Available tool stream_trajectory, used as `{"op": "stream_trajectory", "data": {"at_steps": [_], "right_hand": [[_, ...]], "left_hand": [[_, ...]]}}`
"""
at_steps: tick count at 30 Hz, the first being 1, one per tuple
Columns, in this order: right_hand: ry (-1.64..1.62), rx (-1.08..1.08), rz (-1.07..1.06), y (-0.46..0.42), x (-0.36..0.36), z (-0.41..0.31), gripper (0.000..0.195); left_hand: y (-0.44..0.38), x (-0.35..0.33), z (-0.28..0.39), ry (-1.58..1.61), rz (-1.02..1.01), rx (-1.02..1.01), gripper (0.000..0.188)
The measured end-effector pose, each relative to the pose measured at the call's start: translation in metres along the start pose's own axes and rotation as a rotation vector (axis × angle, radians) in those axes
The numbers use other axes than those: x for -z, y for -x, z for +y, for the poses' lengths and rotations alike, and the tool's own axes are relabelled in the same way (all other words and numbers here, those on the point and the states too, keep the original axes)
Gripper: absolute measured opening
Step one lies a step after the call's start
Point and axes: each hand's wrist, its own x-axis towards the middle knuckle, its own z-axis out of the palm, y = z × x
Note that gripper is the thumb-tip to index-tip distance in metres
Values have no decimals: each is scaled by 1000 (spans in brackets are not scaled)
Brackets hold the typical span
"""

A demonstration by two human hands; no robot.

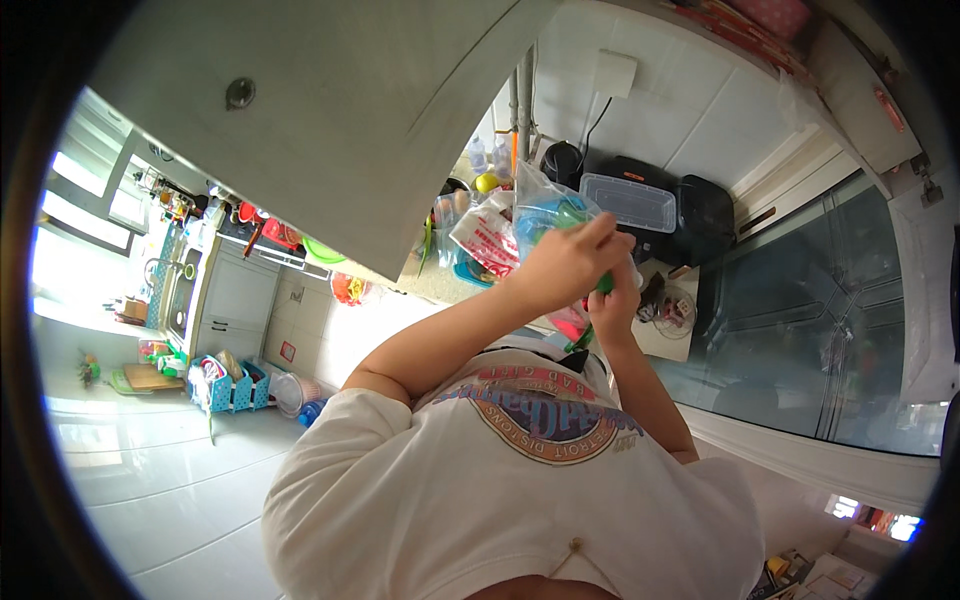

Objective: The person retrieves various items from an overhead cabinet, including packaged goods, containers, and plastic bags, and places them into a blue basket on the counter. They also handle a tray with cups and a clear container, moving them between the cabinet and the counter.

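Both hands meet in front of my chest at a clear plastic bag (pixel 531 196) with blue and green things inside. My left hand (pixel 574 262) lies over the bag, its fingers bent onto it. Just right of it, my right hand (pixel 616 304) is closed around the lower part of the bag, where something green shows between the fingers. The fingertips are partly hidden, and what the green things are cannot be told. A white plastic bag with red print (pixel 487 236) lies on the counter beside the clear bag. Pink and green items show below my hands.
A large cabinet door (pixel 322 135) hangs at upper left, close to my left arm. Behind the hands stand a clear lidded plastic container (pixel 628 202), a black appliance (pixel 705 214) and a yellow-green fruit (pixel 486 182). A glass bowl (pixel 673 311) sits on the counter at right.
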Motion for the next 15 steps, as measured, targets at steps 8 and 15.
{"op": "stream_trajectory", "data": {"at_steps": [8,15], "right_hand": [[-229,-215,143,-7,-59,24,34],[-821,-174,179,-30,-52,38,46]], "left_hand": [[-10,-24,16,-1,76,7,32],[-34,1,-14,87,227,271,21]]}}
